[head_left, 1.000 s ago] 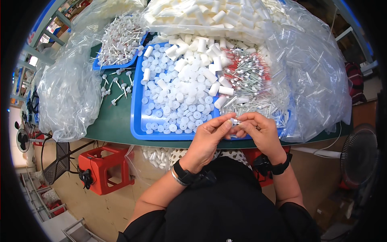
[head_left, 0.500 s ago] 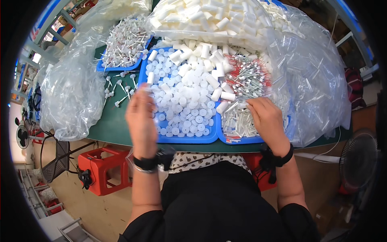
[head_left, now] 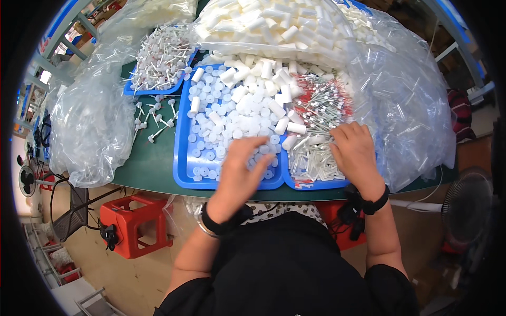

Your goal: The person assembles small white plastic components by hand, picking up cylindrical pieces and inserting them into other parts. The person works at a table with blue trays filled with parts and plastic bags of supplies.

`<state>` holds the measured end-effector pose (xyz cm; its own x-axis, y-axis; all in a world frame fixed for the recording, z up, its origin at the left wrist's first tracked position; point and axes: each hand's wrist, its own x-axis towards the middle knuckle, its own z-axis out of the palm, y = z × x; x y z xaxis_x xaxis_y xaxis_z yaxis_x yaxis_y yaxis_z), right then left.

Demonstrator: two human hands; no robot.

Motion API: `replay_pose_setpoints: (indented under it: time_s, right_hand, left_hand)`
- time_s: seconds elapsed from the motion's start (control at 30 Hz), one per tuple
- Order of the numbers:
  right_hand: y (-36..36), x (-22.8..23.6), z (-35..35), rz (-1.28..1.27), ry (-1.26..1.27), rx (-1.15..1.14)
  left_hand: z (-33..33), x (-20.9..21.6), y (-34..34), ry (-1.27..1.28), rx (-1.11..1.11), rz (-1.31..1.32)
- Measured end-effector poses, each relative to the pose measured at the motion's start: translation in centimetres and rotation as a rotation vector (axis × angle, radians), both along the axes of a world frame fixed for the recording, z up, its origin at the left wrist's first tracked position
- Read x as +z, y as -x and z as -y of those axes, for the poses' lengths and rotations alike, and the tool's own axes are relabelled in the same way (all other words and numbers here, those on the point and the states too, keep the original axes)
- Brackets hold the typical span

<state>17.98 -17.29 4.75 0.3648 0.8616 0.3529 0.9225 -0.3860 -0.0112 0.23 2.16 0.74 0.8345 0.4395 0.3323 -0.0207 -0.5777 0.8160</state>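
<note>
My left hand [head_left: 240, 171] is over the front of a blue tray [head_left: 182, 176] of translucent white discs [head_left: 211, 145]. It is slightly blurred; its thumb and forefinger point right, apart, with nothing visible between them. My right hand [head_left: 358, 155] is low over the second blue tray [head_left: 316, 185], at the right edge of a pile of small clear-white tubes [head_left: 313, 160]. Its thumb stands away from the bent fingers, whose tips are partly hidden. Just beyond lie metal pins with red ends [head_left: 324, 102]. White foam-like cylinders [head_left: 296, 128] lie between the piles.
A smaller blue tray [head_left: 138, 91] at the far left holds assembled pin-and-disc pieces [head_left: 163, 58]; several more lie on the green table [head_left: 153, 174]. A large bag of white cylinders [head_left: 274, 26] sits behind. Clear plastic bags [head_left: 92, 134] flank the trays. A red stool [head_left: 132, 224] stands below.
My left hand has moved right and nearer to me, from the left side of the disc tray to its front. My right hand has shifted slightly right, its pinched fingers now apart.
</note>
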Motion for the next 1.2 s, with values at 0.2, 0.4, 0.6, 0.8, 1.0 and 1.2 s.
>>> replay_pose_setpoints:
  time_s: [0.2,0.4,0.6,0.8,1.0,1.2]
  right_hand:
    - [-0.4,0.6,3.1,0.007,0.068,-0.035]
    - [0.9,1.0,2.7,-0.255,0.075,0.103]
    - [0.9,0.0,2.0,-0.286,0.105,0.144]
    - [-0.1,-1.7,2.2,-0.346,-0.087,0.148]
    - [-0.3,0.4,2.1,-0.454,-0.134,0.128]
    - [-1.1,3.4,0.0,-0.582,-0.248,0.094]
  left_hand:
    - [4.2,0.6,-1.9,-0.328,-0.27,-0.11]
    - [5.3,0.7,-3.8,-0.5,-0.281,-0.253]
    - [5.8,0.7,-5.2,-0.461,-0.313,-0.341]
    - [5.5,-0.2,-5.6,-0.264,-0.321,-0.2]
    - [4.4,0.7,-6.3,0.106,-0.375,-0.136]
    - [1.7,3.8,-7.5,0.252,-0.391,-0.075]
